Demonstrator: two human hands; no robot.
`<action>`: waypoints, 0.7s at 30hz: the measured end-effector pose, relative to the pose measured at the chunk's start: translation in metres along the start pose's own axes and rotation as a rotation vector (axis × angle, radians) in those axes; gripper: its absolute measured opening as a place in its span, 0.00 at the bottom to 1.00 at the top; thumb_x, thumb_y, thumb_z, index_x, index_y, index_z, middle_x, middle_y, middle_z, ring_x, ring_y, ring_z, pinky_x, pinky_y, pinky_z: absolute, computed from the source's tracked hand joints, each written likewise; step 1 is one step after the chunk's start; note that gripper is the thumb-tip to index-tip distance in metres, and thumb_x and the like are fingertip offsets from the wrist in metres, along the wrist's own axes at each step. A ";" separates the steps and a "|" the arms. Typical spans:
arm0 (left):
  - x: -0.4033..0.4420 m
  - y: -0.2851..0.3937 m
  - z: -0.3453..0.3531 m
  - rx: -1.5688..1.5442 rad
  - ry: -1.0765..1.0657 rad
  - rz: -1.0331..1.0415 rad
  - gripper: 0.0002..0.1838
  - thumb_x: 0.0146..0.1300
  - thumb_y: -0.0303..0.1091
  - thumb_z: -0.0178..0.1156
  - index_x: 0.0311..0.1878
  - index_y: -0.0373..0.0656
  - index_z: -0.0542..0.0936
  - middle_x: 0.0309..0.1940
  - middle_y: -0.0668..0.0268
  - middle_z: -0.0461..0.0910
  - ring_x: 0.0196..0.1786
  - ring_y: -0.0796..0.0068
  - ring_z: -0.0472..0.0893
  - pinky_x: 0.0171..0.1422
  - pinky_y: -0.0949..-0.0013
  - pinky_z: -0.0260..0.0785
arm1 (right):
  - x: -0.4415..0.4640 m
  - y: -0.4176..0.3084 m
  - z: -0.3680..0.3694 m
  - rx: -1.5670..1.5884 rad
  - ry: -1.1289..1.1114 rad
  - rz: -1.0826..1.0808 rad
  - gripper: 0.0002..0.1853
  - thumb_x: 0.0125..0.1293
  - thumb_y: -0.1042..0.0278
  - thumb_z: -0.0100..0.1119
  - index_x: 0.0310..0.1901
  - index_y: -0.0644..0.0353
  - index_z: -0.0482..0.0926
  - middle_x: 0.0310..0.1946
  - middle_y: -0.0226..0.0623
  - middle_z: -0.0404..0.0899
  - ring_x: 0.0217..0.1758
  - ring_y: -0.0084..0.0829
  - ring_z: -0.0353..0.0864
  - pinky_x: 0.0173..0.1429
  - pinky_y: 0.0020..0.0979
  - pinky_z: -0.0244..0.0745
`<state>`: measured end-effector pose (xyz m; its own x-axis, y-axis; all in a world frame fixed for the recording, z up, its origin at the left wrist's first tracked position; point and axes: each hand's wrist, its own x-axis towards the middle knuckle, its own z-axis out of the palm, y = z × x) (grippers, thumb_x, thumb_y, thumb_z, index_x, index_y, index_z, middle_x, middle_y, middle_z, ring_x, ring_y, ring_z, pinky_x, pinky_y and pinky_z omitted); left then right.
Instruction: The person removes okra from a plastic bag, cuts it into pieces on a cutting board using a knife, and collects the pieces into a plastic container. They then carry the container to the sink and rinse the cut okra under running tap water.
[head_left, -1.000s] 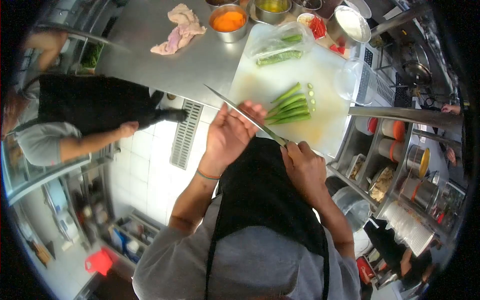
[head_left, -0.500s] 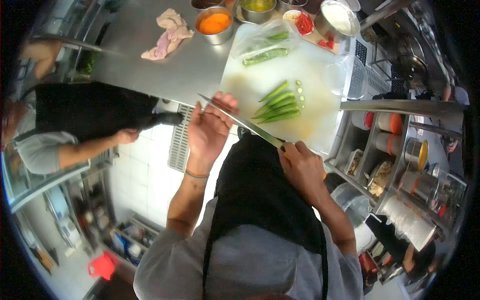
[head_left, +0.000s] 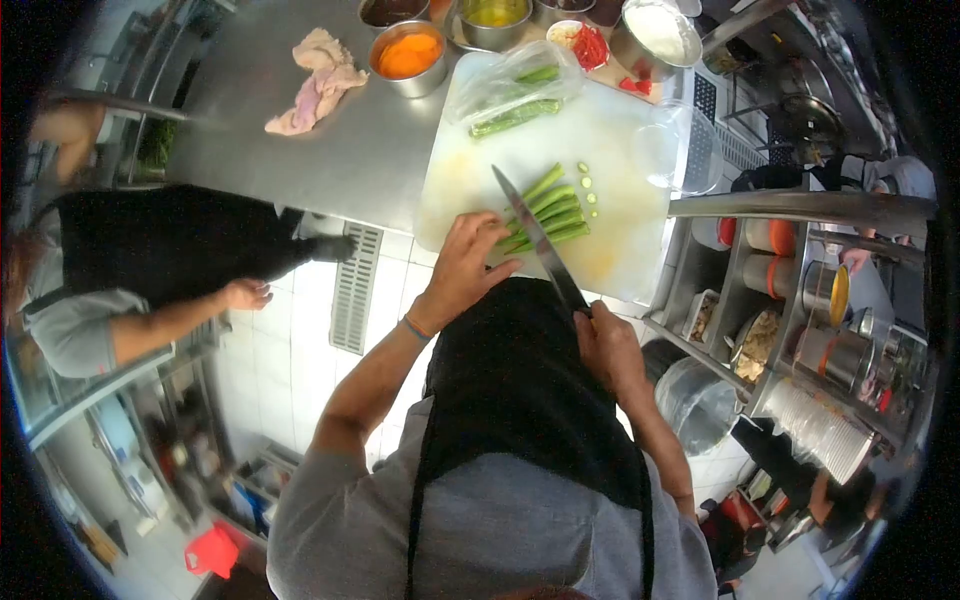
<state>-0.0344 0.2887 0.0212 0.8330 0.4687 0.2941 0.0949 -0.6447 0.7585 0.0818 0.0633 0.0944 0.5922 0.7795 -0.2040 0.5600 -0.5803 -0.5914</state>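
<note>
Several green okra pods (head_left: 560,215) lie side by side on the white cutting board (head_left: 625,250). A short column of small cut okra pieces (head_left: 586,183) sits just beyond their right ends. My left hand (head_left: 465,262) reaches the left ends of the pods, fingertips against them and thumb spread apart. In my right hand (head_left: 612,350) is the handle of a kitchen knife (head_left: 545,250); its blade slants up and left across the pods. Farther up the board, a clear plastic bag (head_left: 510,85) holds more okra.
Raw chicken (head_left: 315,85) lies on the steel counter (head_left: 390,150). Along the back stand a metal pot of orange contents (head_left: 408,55), a pot of white contents (head_left: 655,35) and a bowl with chopped red pieces (head_left: 588,45). A co-worker's hand (head_left: 245,294) is at the left.
My left hand has turned from palm-up beside the blade to palm-down at the okra. The knife has swung over the pods, its tip now pointing farther up the board.
</note>
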 end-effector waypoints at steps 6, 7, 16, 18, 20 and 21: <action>0.011 -0.016 -0.003 0.049 -0.127 0.098 0.16 0.55 0.34 0.72 0.44 0.40 0.79 0.45 0.59 0.76 0.51 0.55 0.75 0.58 0.58 0.70 | 0.009 -0.015 0.016 -0.076 -0.017 0.048 0.11 0.70 0.66 0.57 0.34 0.64 0.72 0.26 0.58 0.80 0.32 0.59 0.81 0.37 0.54 0.75; 0.012 -0.018 -0.003 0.029 -0.151 0.102 0.15 0.55 0.34 0.71 0.43 0.40 0.80 0.44 0.59 0.77 0.50 0.56 0.75 0.57 0.58 0.70 | 0.010 -0.016 0.018 -0.077 -0.011 0.042 0.11 0.70 0.66 0.57 0.34 0.64 0.72 0.26 0.58 0.80 0.32 0.59 0.81 0.37 0.54 0.75; 0.009 -0.027 -0.001 0.020 -0.119 0.174 0.10 0.57 0.28 0.67 0.42 0.39 0.81 0.41 0.61 0.78 0.48 0.60 0.76 0.58 0.62 0.69 | 0.019 -0.012 0.034 -0.181 -0.118 0.146 0.12 0.71 0.62 0.54 0.37 0.63 0.70 0.26 0.59 0.80 0.30 0.63 0.80 0.36 0.58 0.74; 0.007 -0.029 0.000 0.004 -0.106 0.198 0.10 0.57 0.27 0.67 0.42 0.39 0.81 0.41 0.61 0.79 0.48 0.60 0.76 0.57 0.61 0.70 | 0.021 -0.012 0.035 -0.139 -0.134 0.151 0.12 0.72 0.62 0.53 0.37 0.63 0.70 0.26 0.61 0.79 0.32 0.63 0.80 0.37 0.58 0.74; 0.006 -0.030 0.002 -0.004 -0.099 0.200 0.09 0.57 0.27 0.67 0.41 0.38 0.80 0.41 0.61 0.79 0.48 0.60 0.76 0.57 0.61 0.70 | 0.026 -0.008 0.038 -0.148 -0.151 0.128 0.12 0.72 0.61 0.53 0.38 0.63 0.69 0.26 0.60 0.80 0.32 0.63 0.80 0.37 0.59 0.74; 0.006 -0.030 0.003 -0.010 -0.092 0.204 0.09 0.58 0.27 0.67 0.41 0.38 0.80 0.41 0.61 0.79 0.48 0.59 0.76 0.57 0.60 0.70 | 0.030 -0.005 0.039 -0.155 -0.165 0.104 0.13 0.72 0.61 0.53 0.40 0.63 0.69 0.26 0.60 0.80 0.32 0.62 0.81 0.37 0.59 0.75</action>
<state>-0.0303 0.3095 -0.0017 0.8808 0.2718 0.3877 -0.0852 -0.7145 0.6944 0.0741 0.0987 0.0614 0.5554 0.7345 -0.3898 0.5909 -0.6784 -0.4366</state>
